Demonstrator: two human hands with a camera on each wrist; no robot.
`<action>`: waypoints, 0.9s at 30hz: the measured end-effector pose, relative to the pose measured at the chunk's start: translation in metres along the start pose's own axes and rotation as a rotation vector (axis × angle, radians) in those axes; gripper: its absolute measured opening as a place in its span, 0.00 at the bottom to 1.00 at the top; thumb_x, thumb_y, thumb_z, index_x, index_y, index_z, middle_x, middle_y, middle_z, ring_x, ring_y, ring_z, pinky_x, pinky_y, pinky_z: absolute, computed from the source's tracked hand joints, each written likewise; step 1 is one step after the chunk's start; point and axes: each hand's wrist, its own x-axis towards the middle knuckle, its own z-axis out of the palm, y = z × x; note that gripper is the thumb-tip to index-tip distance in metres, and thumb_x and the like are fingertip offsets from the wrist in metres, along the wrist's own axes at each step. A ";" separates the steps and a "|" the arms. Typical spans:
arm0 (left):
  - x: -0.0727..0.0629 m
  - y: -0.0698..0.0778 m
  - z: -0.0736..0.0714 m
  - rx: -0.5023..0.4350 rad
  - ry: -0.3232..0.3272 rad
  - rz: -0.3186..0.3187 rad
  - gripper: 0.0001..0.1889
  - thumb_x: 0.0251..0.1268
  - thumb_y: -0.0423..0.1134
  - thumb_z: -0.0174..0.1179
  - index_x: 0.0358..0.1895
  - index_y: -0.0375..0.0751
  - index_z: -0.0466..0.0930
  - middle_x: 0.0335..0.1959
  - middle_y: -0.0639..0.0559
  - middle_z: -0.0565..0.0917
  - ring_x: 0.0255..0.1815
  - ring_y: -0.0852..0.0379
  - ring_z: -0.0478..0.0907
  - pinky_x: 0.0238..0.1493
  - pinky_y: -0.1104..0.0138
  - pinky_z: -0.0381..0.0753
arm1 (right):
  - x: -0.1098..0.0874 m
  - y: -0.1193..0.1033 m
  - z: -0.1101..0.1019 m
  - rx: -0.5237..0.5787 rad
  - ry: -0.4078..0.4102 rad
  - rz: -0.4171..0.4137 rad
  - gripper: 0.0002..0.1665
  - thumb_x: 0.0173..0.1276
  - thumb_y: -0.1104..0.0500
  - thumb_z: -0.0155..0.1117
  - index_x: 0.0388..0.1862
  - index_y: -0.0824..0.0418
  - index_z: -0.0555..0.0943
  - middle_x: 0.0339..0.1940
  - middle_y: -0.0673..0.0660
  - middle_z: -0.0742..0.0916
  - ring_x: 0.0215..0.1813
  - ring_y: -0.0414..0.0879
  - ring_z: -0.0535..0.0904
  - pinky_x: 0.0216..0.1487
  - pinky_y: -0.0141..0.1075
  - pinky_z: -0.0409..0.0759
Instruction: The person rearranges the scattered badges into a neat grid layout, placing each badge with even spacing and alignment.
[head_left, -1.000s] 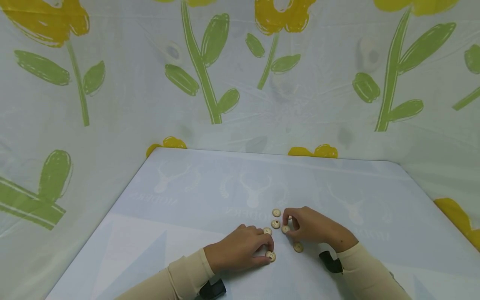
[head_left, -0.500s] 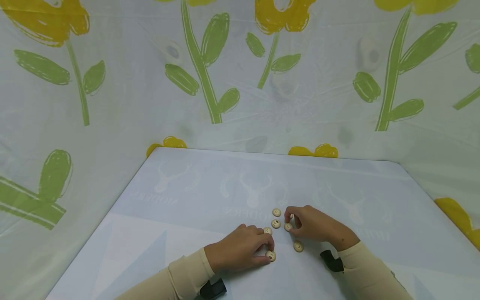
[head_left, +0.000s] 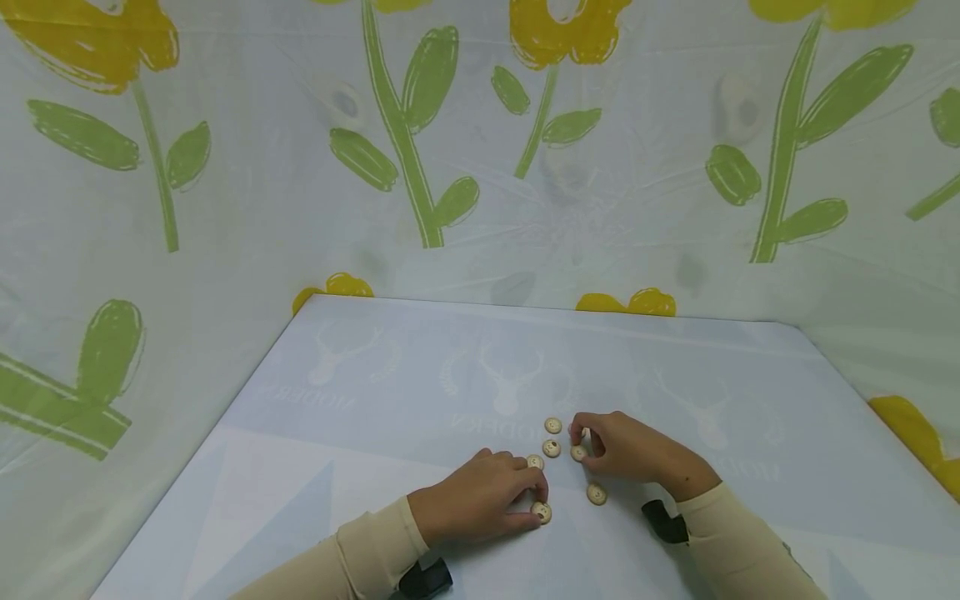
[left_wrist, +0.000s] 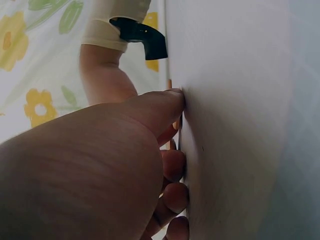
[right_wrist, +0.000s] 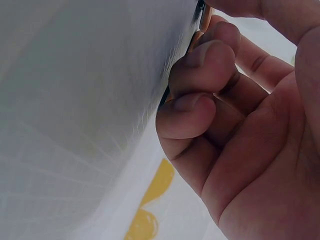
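Note:
Several small, round, cream-coloured wooden discs with dark marks on top lie flat on the table [head_left: 420,358]. My left hand [head_left: 480,497] pinches the nearest disc [head_left: 541,512] between thumb and index finger, low on the tabletop. Just beyond its knuckles sits a second disc [head_left: 535,462], partly covered by the fingers. My right hand [head_left: 637,450] holds another disc [head_left: 578,453] between thumb and bent fingers. One more disc behind those fingers is mostly hidden. In the right wrist view, the curled fingers [right_wrist: 192,115] touch the table, and the discs show only as thin edges.
Two discs stand in a column at the middle, a far one [head_left: 552,425] and a nearer one [head_left: 551,448]. A loose disc [head_left: 596,493] lies below my right hand. Flower-printed curtain [head_left: 465,275] hangs behind the table. Black wrist mounts [head_left: 425,578] sit under both wrists.
My right hand has shifted slightly right and away from me, sliding its disc along with it. The left hand and the other visible discs stay in place.

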 end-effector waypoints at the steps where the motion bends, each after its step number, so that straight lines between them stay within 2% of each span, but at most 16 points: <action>1: 0.000 0.000 0.000 0.000 0.000 0.000 0.08 0.67 0.55 0.63 0.45 0.62 0.80 0.35 0.70 0.78 0.33 0.71 0.67 0.37 0.73 0.63 | 0.000 0.000 0.000 0.000 0.001 0.000 0.13 0.61 0.64 0.71 0.40 0.50 0.78 0.21 0.47 0.76 0.25 0.39 0.70 0.26 0.30 0.69; 13: -0.001 -0.001 0.001 -0.002 0.001 -0.006 0.08 0.67 0.55 0.63 0.45 0.63 0.80 0.35 0.70 0.78 0.33 0.71 0.66 0.37 0.72 0.64 | 0.001 0.000 0.000 0.004 -0.005 -0.004 0.13 0.62 0.63 0.70 0.41 0.50 0.78 0.21 0.47 0.76 0.25 0.38 0.70 0.26 0.30 0.69; 18: -0.003 -0.002 0.003 -0.005 0.013 0.000 0.08 0.67 0.55 0.64 0.45 0.63 0.80 0.37 0.70 0.79 0.34 0.71 0.67 0.37 0.72 0.64 | -0.001 -0.003 -0.001 0.020 -0.036 -0.005 0.14 0.62 0.62 0.71 0.42 0.50 0.77 0.22 0.47 0.77 0.25 0.38 0.71 0.26 0.30 0.69; 27: -0.003 -0.004 0.002 0.012 0.031 0.030 0.08 0.67 0.54 0.63 0.44 0.62 0.80 0.39 0.69 0.80 0.36 0.72 0.68 0.39 0.73 0.64 | -0.013 -0.004 -0.005 -0.001 -0.028 -0.076 0.12 0.65 0.59 0.70 0.44 0.50 0.78 0.21 0.44 0.76 0.23 0.34 0.68 0.25 0.29 0.69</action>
